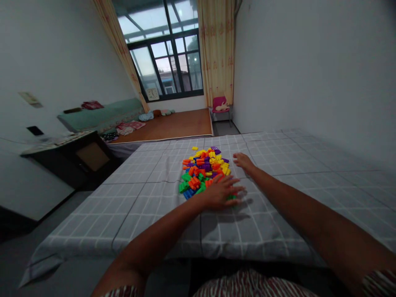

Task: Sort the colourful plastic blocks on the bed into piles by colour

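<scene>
A heap of small plastic building blocks (204,165) in orange, yellow, purple, green and blue lies on the grey checked tablecloth (154,206). Over the heap's near right side is my left hand (221,193), palm down with the fingers spread. Green and orange blocks show around its edges; what lies beneath the palm is hidden. My right hand (243,161) is at the right side of the heap, fingers stretched toward the yellow blocks and nothing visible in them. One yellow block (194,148) sits apart at the far edge of the heap.
Beyond the table's far edge stands a low brown bed platform (179,126) with cloths on it. A dark cabinet (89,154) is at the left. Near the curtain stands a pink chair (220,105). A white wall (309,74) runs along the right.
</scene>
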`<state>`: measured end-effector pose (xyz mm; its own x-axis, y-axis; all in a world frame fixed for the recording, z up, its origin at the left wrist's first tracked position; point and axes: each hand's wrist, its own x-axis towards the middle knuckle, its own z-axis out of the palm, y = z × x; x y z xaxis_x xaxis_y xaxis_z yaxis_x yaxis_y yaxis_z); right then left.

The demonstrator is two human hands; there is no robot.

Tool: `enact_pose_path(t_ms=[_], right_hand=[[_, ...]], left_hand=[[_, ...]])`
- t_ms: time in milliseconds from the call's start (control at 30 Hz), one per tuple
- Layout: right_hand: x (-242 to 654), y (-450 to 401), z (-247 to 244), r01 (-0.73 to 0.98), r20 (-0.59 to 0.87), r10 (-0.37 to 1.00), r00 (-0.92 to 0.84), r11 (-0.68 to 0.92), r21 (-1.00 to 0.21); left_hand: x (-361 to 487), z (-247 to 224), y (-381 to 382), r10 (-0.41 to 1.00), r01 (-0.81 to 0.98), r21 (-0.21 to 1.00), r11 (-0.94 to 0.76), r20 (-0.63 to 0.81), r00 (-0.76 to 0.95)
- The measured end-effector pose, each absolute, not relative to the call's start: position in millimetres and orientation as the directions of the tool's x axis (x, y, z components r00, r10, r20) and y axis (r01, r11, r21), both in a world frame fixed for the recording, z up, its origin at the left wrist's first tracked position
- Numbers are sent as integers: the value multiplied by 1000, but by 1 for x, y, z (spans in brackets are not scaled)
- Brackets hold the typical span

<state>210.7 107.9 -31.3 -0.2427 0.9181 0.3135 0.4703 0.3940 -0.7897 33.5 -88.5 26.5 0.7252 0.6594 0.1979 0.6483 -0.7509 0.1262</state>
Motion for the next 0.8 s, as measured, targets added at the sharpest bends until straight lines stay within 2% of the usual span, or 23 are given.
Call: enact_pose_path(t_ms=[33, 100, 233, 333, 533, 667, 733, 800], right_hand=[[210, 107, -36, 470, 290, 932, -219, 361, -805], [209, 102, -43, 466, 248, 954, -166, 298, -833], [213, 94, -48, 435, 303, 905, -300, 412, -801], [218, 91, -47, 396, 336, 868, -366, 472, -788], [220, 90, -46, 432, 361, 847, -390, 514, -741], [219, 90, -48, 470, 370, 843, -391, 529, -707], [218, 89, -48, 492, 370, 837, -403, 540, -683], [216, 88, -47, 520, 364, 836, -410, 543, -659]], left_hand=[[45, 24, -94, 592, 585, 96, -806, 152, 791], [56, 18, -97, 550, 550, 40, -834, 123, 826], [37, 17, -72, 655, 666, -29, -745, 157, 739], [15, 24, -44, 752, 766, -10, -642, 187, 632], [-27, 31, -2, 876, 876, 146, -460, 233, 422], [-72, 20, 7, 923, 931, 264, -253, 354, 150], [-91, 12, 9, 945, 926, 353, -130, 327, 8], [-102, 5, 10, 962, 889, 451, -77, 269, -54]])
